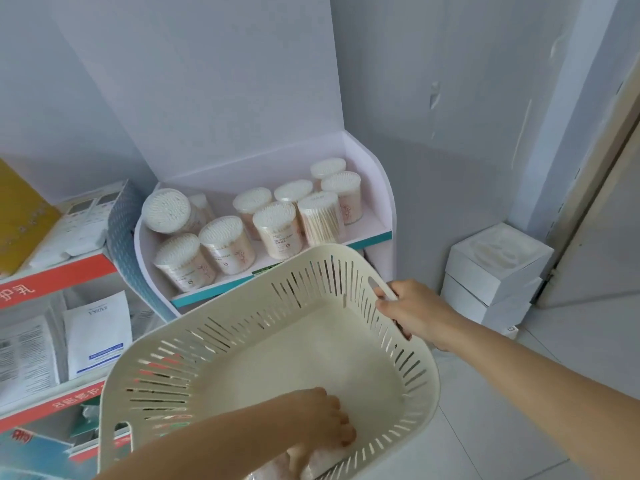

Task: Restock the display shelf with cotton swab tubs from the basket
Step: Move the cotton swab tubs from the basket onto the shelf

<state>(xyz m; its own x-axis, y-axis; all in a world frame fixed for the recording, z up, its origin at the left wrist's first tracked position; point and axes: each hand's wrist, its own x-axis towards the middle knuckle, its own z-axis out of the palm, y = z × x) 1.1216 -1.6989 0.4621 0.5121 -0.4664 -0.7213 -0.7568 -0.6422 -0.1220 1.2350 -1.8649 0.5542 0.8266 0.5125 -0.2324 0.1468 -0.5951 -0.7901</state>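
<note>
A cream slotted basket hangs tilted in front of the white display shelf. My right hand grips its right handle. My left hand reaches down inside the basket at its near edge, fingers curled round a cotton swab tub that lies there, partly hidden by the hand. Several cotton swab tubs stand on the shelf, and one at the left lies tilted on top of others.
To the left stands a red-edged rack with boxes and white packets. Two stacked white boxes sit on the tiled floor at the right, beside a door frame. A grey wall rises behind the shelf.
</note>
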